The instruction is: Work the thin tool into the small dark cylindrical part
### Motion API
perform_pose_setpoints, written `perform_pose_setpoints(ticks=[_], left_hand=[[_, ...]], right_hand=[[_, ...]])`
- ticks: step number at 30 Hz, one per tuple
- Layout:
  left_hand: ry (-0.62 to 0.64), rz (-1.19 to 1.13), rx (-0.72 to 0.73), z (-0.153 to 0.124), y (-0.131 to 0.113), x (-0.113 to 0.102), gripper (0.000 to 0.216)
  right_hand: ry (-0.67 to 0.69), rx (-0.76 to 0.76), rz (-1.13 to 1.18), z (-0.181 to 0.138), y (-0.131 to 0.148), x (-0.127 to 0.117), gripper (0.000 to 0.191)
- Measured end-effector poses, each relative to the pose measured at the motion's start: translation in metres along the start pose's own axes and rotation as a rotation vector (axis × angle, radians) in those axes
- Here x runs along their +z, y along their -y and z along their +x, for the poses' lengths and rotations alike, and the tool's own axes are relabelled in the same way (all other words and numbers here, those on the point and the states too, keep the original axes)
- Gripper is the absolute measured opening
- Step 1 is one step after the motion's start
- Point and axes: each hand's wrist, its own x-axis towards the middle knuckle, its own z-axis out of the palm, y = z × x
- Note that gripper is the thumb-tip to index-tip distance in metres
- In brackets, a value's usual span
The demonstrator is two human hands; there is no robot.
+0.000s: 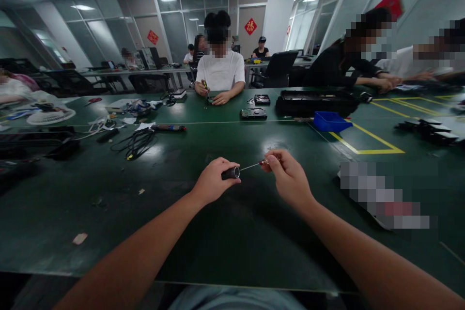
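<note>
My left hand [211,181] is closed around a short black cylinder [230,173] with a silver ring at its end, which faces right. Thumb and fingers grip it from either side. Opposite it, my right hand [289,174] is closed on the reddish handle of a screwdriver [250,166]. Its thin metal shaft points left, with the tip at or very near the ringed end of the cylinder. Whether the tip touches or enters it I cannot tell. Both hands are raised over the green table [232,232].
Ahead lie a corded black tool [169,128], a hard drive [253,114], a blue bin [332,121] and a long black casing [316,101]. A partly blurred packet [381,198] lies at right. Across the table sits a person [220,70] in a white shirt.
</note>
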Motion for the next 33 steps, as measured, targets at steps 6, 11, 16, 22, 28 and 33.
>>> perform_pose_setpoints(ticks=[6, 11, 16, 22, 28, 33], left_hand=[[0.006, -0.003, -0.018, -0.0010, -0.0010, -0.0005, 0.038], [0.017, 0.003, -0.013, -0.0006, -0.0024, -0.0013, 0.039], [0.019, -0.006, 0.011, -0.0006, -0.0015, -0.0015, 0.040], [0.003, 0.005, 0.015, -0.0010, -0.0009, -0.0012, 0.039], [-0.007, 0.000, 0.005, -0.0003, -0.0009, -0.0002, 0.039], [-0.017, 0.001, -0.006, 0.0000, 0.0006, 0.0004, 0.040]], right_hand=[[0.006, -0.066, -0.061, -0.0029, 0.0029, -0.0035, 0.020], [0.099, -0.039, -0.072, -0.0021, 0.0025, -0.0013, 0.020], [0.105, -0.028, -0.071, -0.0020, 0.0040, 0.0009, 0.019], [0.098, 0.093, 0.052, 0.0013, 0.0018, 0.0040, 0.022], [0.083, 0.075, 0.033, 0.0005, 0.0003, 0.0062, 0.021], [0.089, 0.009, -0.036, -0.0017, -0.0003, 0.0048, 0.020]])
